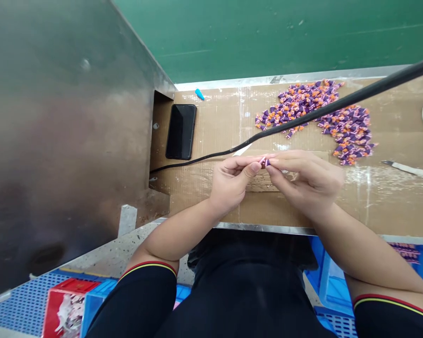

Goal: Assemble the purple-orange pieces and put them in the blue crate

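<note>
The left hand (231, 183) and right hand (305, 185) had fingertips clamped on a small purple piece (265, 163) below the purple-and-orange pile (348, 134); a weak pinch risked dropping it.

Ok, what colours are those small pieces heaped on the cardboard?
The pieces are purple with orange and pink flecks, clearest in the head view.

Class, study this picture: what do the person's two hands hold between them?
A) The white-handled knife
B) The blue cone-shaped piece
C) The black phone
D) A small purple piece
D. The left hand and right hand pinch a small purple piece between them, above the cardboard.
</note>
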Demonstrator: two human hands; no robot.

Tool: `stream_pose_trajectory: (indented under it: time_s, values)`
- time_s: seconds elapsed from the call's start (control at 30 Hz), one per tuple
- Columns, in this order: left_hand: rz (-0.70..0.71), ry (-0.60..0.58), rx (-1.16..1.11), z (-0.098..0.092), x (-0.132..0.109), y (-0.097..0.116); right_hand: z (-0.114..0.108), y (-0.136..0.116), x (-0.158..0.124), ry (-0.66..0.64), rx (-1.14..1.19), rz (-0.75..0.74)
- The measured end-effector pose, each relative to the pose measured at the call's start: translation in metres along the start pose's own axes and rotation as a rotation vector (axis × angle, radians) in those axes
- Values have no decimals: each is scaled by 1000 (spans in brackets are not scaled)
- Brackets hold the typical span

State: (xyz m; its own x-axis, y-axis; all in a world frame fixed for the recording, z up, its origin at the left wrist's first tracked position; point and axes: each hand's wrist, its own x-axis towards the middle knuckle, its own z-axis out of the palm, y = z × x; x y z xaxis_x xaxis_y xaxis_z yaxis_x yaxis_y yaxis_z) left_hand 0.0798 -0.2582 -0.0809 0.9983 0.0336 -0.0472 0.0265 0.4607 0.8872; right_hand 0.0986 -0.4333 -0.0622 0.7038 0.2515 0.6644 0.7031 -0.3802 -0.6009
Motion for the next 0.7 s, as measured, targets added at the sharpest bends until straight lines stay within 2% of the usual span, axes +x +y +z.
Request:
stream_pose_trajectory:
  time_s: [0.17, 0.4, 0.7]
  values:
    - [129, -16, 44, 2, -3, -1, 4, -2, 1, 67, -21, -27]
    - [293, -44, 142, 5, -10, 1, 6, -6, 1, 88, 44, -2]
    - [334, -116, 231, 0, -13, -4, 0, -7, 0, 83, 1, 51]
